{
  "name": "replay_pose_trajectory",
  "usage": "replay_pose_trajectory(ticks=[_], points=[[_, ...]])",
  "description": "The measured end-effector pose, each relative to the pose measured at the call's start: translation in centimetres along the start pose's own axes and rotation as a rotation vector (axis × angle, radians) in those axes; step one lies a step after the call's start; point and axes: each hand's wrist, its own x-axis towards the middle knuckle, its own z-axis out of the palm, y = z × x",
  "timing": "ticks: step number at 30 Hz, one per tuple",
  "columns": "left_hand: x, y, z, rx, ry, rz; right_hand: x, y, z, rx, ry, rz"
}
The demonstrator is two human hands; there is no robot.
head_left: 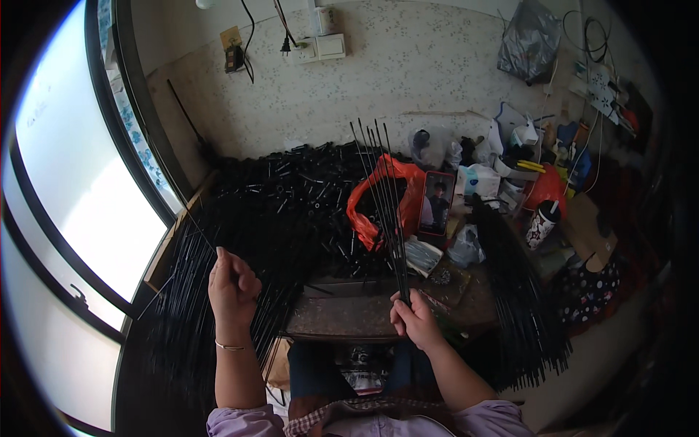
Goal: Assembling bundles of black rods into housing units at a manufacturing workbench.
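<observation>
My left hand (pixel 233 282) is closed, pinching one thin black rod (pixel 198 224) that slants up and to the left. Beneath and beside it spreads a big heap of long thin black rods (pixel 186 280). In my right hand (pixel 415 319) several thin black rods (pixel 394 233) are gripped near their lower ends, standing nearly upright and fanning out slightly at the top. Their upper parts pass in front of a red plastic bag (pixel 358 218) with dark pieces inside. Behind lies a wide pile of short black tubes (pixel 306 175).
A phone (pixel 436 204) stands propped beside the red bag. Another bundle of black rods (pixel 520 313) hangs over the table's right side. Farther right are a patterned tumbler (pixel 542 226) and mixed clutter. A bright window (pixel 87 146) borders the left; the wooden table edge (pixel 342 329) is near me.
</observation>
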Motion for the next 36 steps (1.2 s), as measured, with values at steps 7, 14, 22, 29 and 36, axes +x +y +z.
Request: replay_pose_trajectory(ticks=[7, 14, 22, 29, 36], points=[[-1.7, -10.6, 3.1, -0.120, -0.197, -0.488, 1.3, 3.1, 3.4, -0.395, -0.007, -0.538], [-0.3, -10.5, 6.9, -0.021, -0.381, -0.501, -3.4, 6.5, 1.0, -0.265, -0.237, 0.157], [-5.2, -12.9, 2.2, 0.618, -1.019, -0.025, 1.2, 4.5, 0.0, 0.636, -0.204, 0.438], [-7.9, -18.0, -3.5, 0.811, -1.059, 0.227, 10.3, 0.9, 2.8, 0.509, 0.108, 0.532], [-6.5, -22.0, -5.1, 1.092, -0.752, 0.277, 9.6, -1.1, 1.9, 0.158, -0.090, 0.155]])
